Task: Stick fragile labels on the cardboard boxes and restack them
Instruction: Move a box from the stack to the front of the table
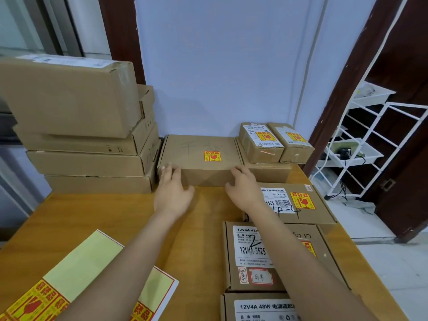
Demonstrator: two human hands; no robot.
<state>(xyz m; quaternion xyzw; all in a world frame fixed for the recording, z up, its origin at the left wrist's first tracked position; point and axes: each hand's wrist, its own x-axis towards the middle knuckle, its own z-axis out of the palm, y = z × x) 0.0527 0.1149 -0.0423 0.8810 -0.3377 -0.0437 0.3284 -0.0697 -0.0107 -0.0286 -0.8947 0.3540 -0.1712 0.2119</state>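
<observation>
Cardboard, stiff and probably light, the labelled box (200, 158) is sitting under both open hands (172, 193) (243, 188), best gripped at its ends.

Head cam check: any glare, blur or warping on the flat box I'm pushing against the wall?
Head view: lighting is even and soft, no glare on the flat box; its fragile label reads sharp. Wide-angle warping bends the white rack and stacked boxes at the edges. Left hand and right hand cast faint shadows.
</observation>
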